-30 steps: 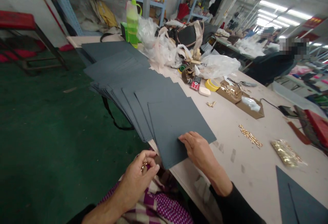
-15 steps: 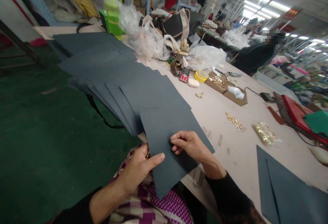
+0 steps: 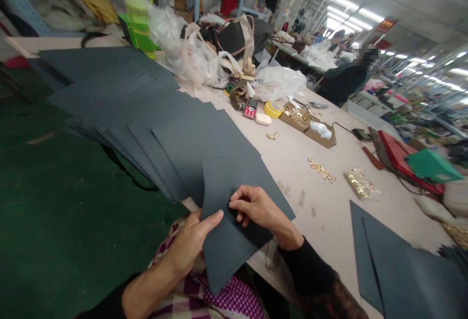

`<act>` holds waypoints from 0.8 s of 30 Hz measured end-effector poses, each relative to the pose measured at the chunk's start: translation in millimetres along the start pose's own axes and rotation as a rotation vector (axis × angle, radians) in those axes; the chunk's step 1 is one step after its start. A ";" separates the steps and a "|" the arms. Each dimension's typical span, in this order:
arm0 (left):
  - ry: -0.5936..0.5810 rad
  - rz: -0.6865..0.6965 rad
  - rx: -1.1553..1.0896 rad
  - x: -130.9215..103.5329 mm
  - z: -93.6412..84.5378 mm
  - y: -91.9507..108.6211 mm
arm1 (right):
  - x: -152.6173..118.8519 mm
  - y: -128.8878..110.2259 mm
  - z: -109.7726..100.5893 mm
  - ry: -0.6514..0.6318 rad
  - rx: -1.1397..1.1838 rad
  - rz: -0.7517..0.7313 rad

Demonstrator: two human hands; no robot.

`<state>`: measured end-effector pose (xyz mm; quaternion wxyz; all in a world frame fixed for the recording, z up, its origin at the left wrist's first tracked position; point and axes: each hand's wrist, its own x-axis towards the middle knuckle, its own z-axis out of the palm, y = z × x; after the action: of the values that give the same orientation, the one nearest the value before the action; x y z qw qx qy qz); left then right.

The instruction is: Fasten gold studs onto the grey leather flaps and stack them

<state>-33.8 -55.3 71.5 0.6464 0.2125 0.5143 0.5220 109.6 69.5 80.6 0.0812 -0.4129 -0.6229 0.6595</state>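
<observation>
A dark grey-blue sheet (image 3: pixel 234 175) lies over the table's near edge, its lower part above my lap. My left hand (image 3: pixel 193 238) grips its left edge, thumb on top and the other fingers hidden beneath. Over the sheet's middle, my right hand (image 3: pixel 252 207) pinches a tiny dark item against the surface; the item is too small to name. Several more grey-blue sheets (image 3: pixel 186 139) fan out across the table to the upper left. Small gold metal pieces (image 3: pixel 321 170) sit in a cluster to the right.
Beyond the sheets are a green bottle (image 3: pixel 139 22), plastic bags (image 3: pixel 280 83), a red phone (image 3: pixel 250 108), yellow tape (image 3: pixel 273 109) and a cardboard tray (image 3: pixel 294 116) of gold pieces. At right lie a bag of gold pieces (image 3: pixel 360 183) and more sheets (image 3: pixel 409 265). A person (image 3: pixel 343 83) sits farther back.
The view has shifted, so the table's items appear farther left. My left hand has bent the sheet's left side up slightly. The right hand keeps its pinch at the sheet's middle.
</observation>
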 end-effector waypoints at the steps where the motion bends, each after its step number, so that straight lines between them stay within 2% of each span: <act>1: 0.009 0.025 0.064 0.0 -0.6 1.2 | -1.3 -0.6 -1.0 0.014 -0.017 -0.003; 5: 0.049 0.193 0.346 4.0 0.6 7.6 | -8.6 0.1 -14.3 0.169 -0.196 -0.160; 7: 0.000 0.248 0.419 8.0 4.6 10.2 | -14.2 2.2 -24.9 0.250 -0.297 -0.259; 9: -0.075 0.299 0.517 11.6 10.6 11.5 | -21.4 4.7 -34.8 0.280 -0.373 -0.313; 12: -0.157 0.402 0.736 15.6 21.4 10.5 | -32.7 9.8 -44.9 0.307 -0.500 -0.346; 16: -0.119 0.648 1.031 22.7 34.9 -0.5 | -41.2 25.8 -51.9 0.451 -0.712 -0.374; 19: -0.121 0.822 1.367 30.1 44.9 -16.5 | -44.5 41.5 -60.8 0.462 -0.800 -0.347; 22: -0.176 0.826 1.693 33.6 55.5 -30.9 | -53.6 49.8 -82.1 0.432 -0.783 -0.314; 24: -0.215 0.769 1.823 33.1 60.4 -36.1 | -63.6 50.1 -107.2 0.460 -0.766 -0.269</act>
<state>33.8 -23.1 50.5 0.0662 0.8263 0.5537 0.0792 240.3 100.3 76.8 0.1436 -0.4644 -0.8353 0.2567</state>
